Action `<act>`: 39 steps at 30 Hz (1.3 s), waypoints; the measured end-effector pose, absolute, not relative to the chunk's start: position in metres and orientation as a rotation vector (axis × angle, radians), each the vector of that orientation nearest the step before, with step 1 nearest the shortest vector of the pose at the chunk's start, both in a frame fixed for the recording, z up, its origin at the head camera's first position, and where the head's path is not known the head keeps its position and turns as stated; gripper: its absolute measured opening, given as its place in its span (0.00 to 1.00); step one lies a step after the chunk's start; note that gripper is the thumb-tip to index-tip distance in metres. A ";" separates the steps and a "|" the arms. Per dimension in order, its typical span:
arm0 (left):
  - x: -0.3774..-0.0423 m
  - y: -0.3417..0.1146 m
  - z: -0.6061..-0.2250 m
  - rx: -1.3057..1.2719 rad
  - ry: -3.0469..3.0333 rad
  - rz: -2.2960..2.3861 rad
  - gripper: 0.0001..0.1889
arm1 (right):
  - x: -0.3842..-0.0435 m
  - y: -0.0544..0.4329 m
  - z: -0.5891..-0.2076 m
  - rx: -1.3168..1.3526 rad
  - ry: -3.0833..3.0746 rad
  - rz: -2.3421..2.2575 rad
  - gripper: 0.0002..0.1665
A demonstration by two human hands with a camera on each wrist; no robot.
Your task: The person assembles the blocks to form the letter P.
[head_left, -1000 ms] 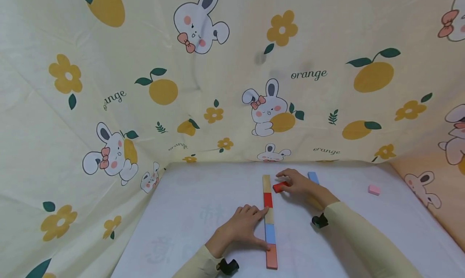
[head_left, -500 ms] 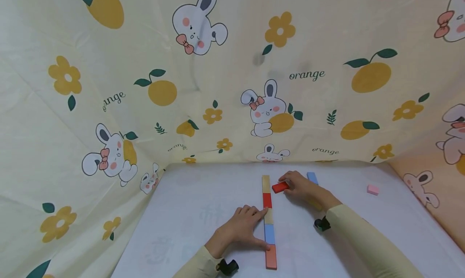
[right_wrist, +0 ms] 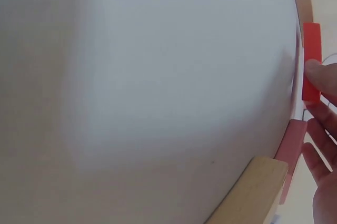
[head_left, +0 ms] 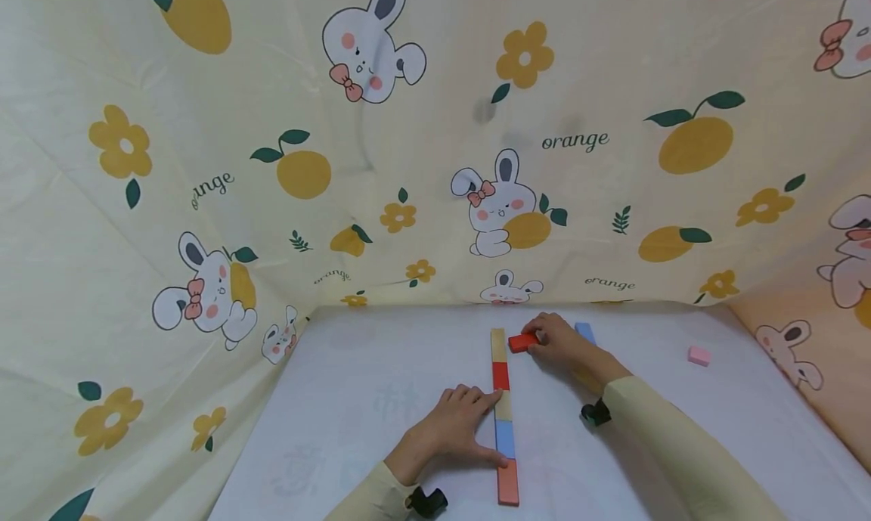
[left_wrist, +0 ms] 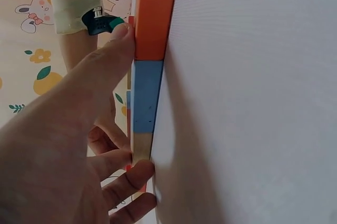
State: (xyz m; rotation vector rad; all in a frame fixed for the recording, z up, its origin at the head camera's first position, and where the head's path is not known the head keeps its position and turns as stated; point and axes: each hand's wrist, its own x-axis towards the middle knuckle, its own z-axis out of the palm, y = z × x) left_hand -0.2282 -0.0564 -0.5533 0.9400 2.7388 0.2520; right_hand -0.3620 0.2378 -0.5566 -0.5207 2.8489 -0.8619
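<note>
A straight row of wooden blocks runs away from me on the white table: an orange-red block point(head_left: 508, 485), a blue block point(head_left: 505, 436), a tan block point(head_left: 503, 407), a red block point(head_left: 500, 375) and another tan block point(head_left: 498, 345) at the far end. My left hand point(head_left: 454, 429) rests against the row's left side, thumb near the blue and orange-red joint, index fingertip by the nearer tan block. My right hand point(head_left: 559, 345) pinches a loose red block point(right_wrist: 312, 40) between thumb and fingers. That block lies crosswise, just right of the far tan block.
Beyond the right hand lies a partly hidden blue block point(head_left: 585, 333). A pink block point(head_left: 698, 355) sits farther right. In the right wrist view, a tan block point(right_wrist: 250, 192) and a dusty-pink block point(right_wrist: 291, 142) lie near the fingers. A printed cloth point(head_left: 408, 128) hangs behind the table.
The right hand has shifted the held red block slightly away from me, beside the far tan block, and turned it a little. The left hand and the row have stayed put.
</note>
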 end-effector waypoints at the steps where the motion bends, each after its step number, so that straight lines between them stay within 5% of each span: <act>1: -0.228 -0.057 -0.553 0.940 2.739 0.254 0.60 | -0.364 0.237 -0.556 -0.511 2.844 -0.882 0.21; 39: -0.229 -0.057 -0.554 0.966 2.747 0.238 0.60 | -0.389 0.229 -0.557 -0.401 2.795 -0.935 0.19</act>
